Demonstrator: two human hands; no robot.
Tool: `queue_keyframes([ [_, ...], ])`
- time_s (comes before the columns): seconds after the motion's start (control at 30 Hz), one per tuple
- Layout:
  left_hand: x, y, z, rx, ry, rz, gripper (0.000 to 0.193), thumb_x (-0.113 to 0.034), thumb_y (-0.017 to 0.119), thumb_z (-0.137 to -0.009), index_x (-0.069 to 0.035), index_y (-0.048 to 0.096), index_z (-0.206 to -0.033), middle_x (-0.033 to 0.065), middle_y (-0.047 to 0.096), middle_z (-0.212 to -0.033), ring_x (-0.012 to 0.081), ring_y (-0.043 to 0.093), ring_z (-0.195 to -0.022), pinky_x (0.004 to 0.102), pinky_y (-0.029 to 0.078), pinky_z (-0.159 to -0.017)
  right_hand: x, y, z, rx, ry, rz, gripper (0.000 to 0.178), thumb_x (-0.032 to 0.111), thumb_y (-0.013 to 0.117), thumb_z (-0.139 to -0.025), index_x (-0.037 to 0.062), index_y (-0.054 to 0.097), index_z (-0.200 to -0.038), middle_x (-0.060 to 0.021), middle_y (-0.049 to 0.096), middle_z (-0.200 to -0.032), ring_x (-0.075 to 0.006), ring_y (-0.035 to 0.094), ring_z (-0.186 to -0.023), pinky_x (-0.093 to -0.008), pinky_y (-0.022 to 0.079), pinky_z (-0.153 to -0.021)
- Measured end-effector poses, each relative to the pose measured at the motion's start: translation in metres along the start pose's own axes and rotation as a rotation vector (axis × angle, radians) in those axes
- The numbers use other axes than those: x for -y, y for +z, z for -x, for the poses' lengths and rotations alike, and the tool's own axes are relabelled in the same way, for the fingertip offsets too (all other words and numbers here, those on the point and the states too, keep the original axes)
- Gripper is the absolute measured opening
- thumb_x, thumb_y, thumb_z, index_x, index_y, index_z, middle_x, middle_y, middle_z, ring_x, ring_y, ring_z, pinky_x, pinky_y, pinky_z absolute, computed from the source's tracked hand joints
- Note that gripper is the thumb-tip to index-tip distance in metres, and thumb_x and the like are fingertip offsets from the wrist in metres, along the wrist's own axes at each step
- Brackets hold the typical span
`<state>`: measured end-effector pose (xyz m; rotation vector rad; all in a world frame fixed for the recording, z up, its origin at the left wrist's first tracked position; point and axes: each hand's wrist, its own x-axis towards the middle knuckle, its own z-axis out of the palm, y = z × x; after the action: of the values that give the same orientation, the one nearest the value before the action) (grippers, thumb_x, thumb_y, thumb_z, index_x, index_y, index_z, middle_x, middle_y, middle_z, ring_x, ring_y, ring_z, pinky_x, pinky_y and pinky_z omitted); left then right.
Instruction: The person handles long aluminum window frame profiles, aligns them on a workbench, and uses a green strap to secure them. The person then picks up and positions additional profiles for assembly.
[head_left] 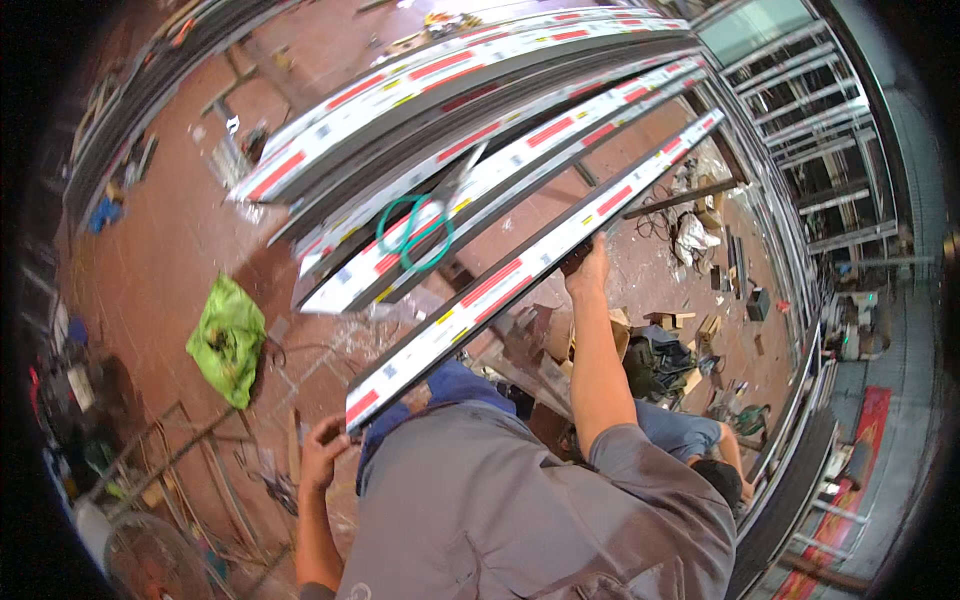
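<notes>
A long profile bar point(480, 290) with white, red-marked film on its face slants across in front of me. At its near end, my left hand point(325, 452) has its fingers closed on the corner. Farther along, my right hand point(588, 268) grips the bar's lower edge from beneath; its fingertips are partly hidden. Past the bar, several similar film-covered profiles point(530, 145) lie side by side, raised above the floor. A pair of scissors with teal handles point(415, 232) rests on the nearest of them, blades pointing away.
On the red tiled floor point(150, 260) lies a lime-green bag point(228, 340) at left. A fan point(155, 555) and metal frames occupy the lower left. Another person point(690, 440) is low down at my right, near scattered boxes and scraps. A metal rack point(810, 130) stands at far right.
</notes>
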<state>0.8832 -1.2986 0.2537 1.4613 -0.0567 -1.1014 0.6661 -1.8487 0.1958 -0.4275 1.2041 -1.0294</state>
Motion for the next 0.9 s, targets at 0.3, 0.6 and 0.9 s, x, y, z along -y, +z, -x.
queue_keyframes([
  [0.3,0.024,-0.019,-0.01,-0.046,-0.009,-0.262,0.018,-0.002,0.073,-0.086,0.004,0.072,-0.104,0.0093,0.074,-0.091,0.0163,0.069,-0.079,0.0295,0.054,-0.078,0.079,0.003,-0.137,-0.098,-0.054,-0.167,0.04,0.035,0.044,-0.11,0.0041,0.065,-0.124,-0.013,0.071,-0.12,-0.0314,0.067,-0.11,-0.0501,0.054,-0.101],
  [0.6,0.014,-0.036,-0.026,0.131,-0.186,-1.172,0.068,-0.01,0.087,-0.077,-0.001,0.06,-0.139,0.0203,0.069,-0.129,0.029,0.063,-0.124,0.0382,0.05,-0.102,0.119,0.053,0.018,0.036,-0.449,-0.242,0.026,0.023,0.046,-0.112,0.0025,0.062,-0.116,-0.0077,0.066,-0.097,-0.0191,0.065,-0.087,-0.0383,0.056,-0.081],
  [0.9,-0.182,0.176,-0.064,0.609,0.689,-0.764,0.118,-0.016,0.095,-0.066,0.005,0.026,-0.159,0.0297,0.047,-0.153,0.0383,0.049,-0.142,0.0391,0.043,-0.114,0.105,0.116,0.235,0.094,-0.555,-0.169,0.028,0.022,0.048,-0.112,-0.0006,0.062,-0.119,-0.0049,0.067,-0.097,-0.0115,0.062,-0.084,-0.0306,0.053,-0.078],
])
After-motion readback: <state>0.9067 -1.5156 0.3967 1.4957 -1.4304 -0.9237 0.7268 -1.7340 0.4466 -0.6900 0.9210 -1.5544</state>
